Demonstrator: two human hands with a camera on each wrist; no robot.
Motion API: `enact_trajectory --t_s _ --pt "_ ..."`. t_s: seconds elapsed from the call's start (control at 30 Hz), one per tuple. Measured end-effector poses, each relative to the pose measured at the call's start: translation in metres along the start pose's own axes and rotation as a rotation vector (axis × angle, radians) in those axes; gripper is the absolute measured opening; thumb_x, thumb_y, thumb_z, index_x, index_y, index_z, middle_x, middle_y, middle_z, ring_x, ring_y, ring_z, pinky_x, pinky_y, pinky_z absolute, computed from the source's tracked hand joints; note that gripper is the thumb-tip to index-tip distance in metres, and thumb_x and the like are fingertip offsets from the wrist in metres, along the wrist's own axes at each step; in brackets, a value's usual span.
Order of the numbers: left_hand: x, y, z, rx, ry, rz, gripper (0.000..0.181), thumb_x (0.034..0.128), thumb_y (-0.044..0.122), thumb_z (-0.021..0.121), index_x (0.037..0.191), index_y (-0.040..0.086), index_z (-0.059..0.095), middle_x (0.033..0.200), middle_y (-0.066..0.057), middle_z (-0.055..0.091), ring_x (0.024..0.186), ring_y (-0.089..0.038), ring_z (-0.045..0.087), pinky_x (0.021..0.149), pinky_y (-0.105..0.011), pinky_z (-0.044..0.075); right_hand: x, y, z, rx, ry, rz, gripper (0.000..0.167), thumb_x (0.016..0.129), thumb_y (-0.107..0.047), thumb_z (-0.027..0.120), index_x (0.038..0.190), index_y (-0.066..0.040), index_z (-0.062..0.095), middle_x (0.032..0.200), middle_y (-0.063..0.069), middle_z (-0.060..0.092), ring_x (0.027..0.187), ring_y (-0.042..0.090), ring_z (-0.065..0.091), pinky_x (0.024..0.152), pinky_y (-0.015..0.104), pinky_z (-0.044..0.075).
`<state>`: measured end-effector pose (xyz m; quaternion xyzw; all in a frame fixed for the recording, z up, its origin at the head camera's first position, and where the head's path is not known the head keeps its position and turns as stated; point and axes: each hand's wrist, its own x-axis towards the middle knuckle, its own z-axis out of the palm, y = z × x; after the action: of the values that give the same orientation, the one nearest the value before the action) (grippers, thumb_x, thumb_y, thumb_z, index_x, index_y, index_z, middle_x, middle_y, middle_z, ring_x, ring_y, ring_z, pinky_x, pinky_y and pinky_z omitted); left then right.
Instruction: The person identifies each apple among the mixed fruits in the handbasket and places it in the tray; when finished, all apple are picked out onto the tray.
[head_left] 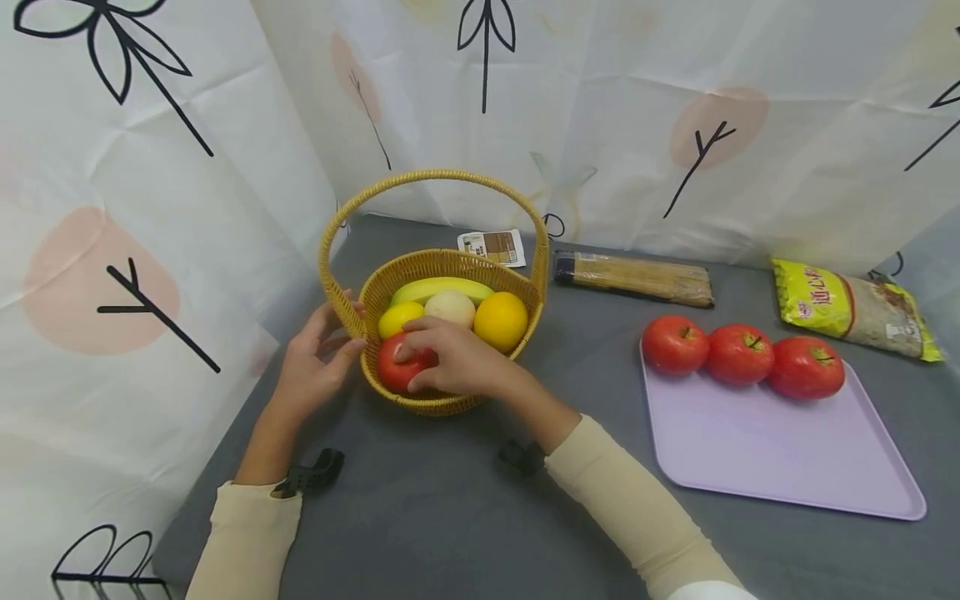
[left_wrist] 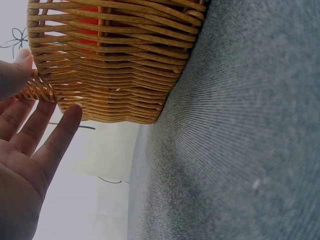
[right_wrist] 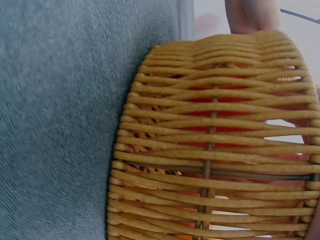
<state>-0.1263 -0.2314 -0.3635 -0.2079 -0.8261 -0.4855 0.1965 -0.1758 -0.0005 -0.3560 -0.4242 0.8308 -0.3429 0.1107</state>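
A yellow wicker basket with a tall arched handle stands on the grey table. My left hand holds it where the handle meets the left rim; in the left wrist view, thumb and fingers lie on either side of the handle's foot. Inside the basket, my right hand grips a red apple at the near left, its fingers partly covering the fruit. Around that apple lie a banana, a yellow lemon, a pale round fruit and an orange. In the right wrist view the basket wall hides most of the contents.
To the right is a lilac tray with three red apples along its far edge. Behind stand a small packet, a pack of noodles and a yellow bag. A patterned curtain borders the table.
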Motion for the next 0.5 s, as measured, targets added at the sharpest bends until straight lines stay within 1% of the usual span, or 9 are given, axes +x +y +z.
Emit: enact_trajectory --t_s 0.13,0.23,0.33,0.43,0.5 --pt "0.0004 -0.0001 -0.0006 -0.005 -0.003 0.008 0.065 0.0841 -0.018 0.069 0.143 -0.011 0.043 0.125 -0.028 0.06 0.113 -0.043 0.06 0.091 -0.024 0.054 -0.0022 -0.0006 0.0026 -0.054 0.036 -0.045 0.033 0.084 -0.022 0.083 0.114 -0.015 0.073 0.132 0.003 0.062 0.132 0.019 0.047 0.11 0.028 0.039" --pt "-0.0001 -0.0005 -0.0009 -0.002 -0.004 0.012 0.065 0.0838 -0.018 0.069 0.143 -0.011 0.043 0.125 -0.028 0.06 0.113 -0.043 0.059 0.091 -0.027 0.055 -0.0033 -0.0014 0.0045 -0.086 0.055 -0.063 0.034 0.083 -0.023 0.084 0.115 -0.016 0.074 0.132 0.003 0.062 0.133 0.019 0.047 0.111 0.028 0.038" --pt "-0.0004 -0.0009 -0.001 -0.002 -0.007 0.012 0.065 0.0838 -0.018 0.069 0.143 -0.01 0.044 0.125 -0.027 0.06 0.113 -0.043 0.059 0.092 -0.03 0.055 -0.0031 -0.0017 0.0059 -0.117 0.062 -0.057 0.036 0.084 -0.025 0.083 0.118 -0.016 0.073 0.133 0.003 0.062 0.132 0.019 0.048 0.11 0.029 0.04" --pt "-0.0001 -0.0012 -0.0009 -0.01 -0.009 0.01 0.065 0.0843 -0.018 0.068 0.144 -0.01 0.043 0.126 -0.028 0.06 0.112 -0.044 0.058 0.093 -0.027 0.055 -0.0021 -0.0023 0.0065 -0.147 0.058 -0.044 0.039 0.086 -0.028 0.081 0.123 -0.017 0.072 0.135 0.002 0.062 0.133 0.019 0.048 0.109 0.03 0.041" --pt "0.0001 -0.0013 -0.0008 -0.015 -0.009 0.011 0.065 0.0845 -0.019 0.068 0.144 -0.01 0.043 0.126 -0.028 0.059 0.112 -0.044 0.058 0.093 -0.026 0.054 -0.0019 -0.0033 0.0063 -0.168 0.053 -0.035 0.042 0.087 -0.031 0.079 0.127 -0.018 0.071 0.138 0.004 0.06 0.132 0.02 0.049 0.108 0.031 0.042"
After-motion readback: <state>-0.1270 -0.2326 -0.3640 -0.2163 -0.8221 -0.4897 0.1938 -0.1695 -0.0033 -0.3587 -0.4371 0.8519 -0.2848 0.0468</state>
